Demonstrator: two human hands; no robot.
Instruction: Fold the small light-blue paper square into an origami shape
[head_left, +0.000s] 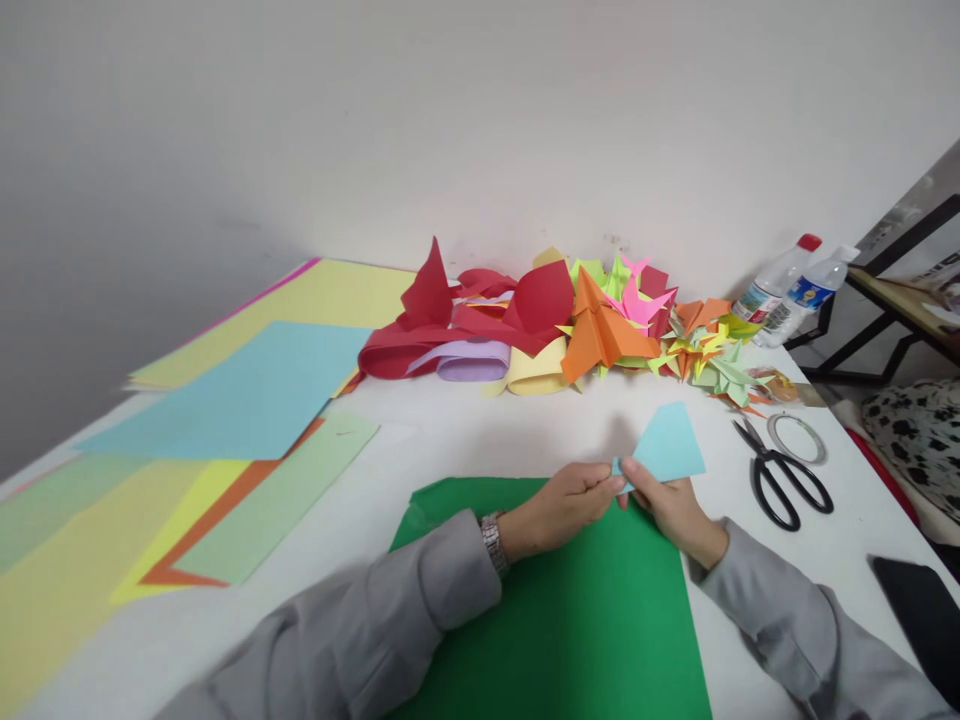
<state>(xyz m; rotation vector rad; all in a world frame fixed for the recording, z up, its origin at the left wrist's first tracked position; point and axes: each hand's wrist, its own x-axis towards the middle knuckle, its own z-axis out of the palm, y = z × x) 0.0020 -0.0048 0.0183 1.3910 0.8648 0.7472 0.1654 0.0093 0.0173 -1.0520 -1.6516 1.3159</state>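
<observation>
A folded piece of light blue paper (670, 446) is held up above the far right part of a green sheet (555, 620). My left hand (566, 508) pinches its narrow left end between thumb and fingers. Close beside it, my right hand (670, 505) grips the same paper, thumb on top and fingers underneath. The wide end of the paper fans out to the upper right, past my right thumb. Both hands nearly meet at the narrow end, and the fingertips hide part of the fold there.
Coloured sheets (247, 390) lie at the left. Along the wall stand red paper shapes (480, 310) and folded paper figures (607, 335). Black-handled scissors (780, 475), a tape roll (796, 438), two bottles (806, 290) and a dark flat object (919, 610) are at the right.
</observation>
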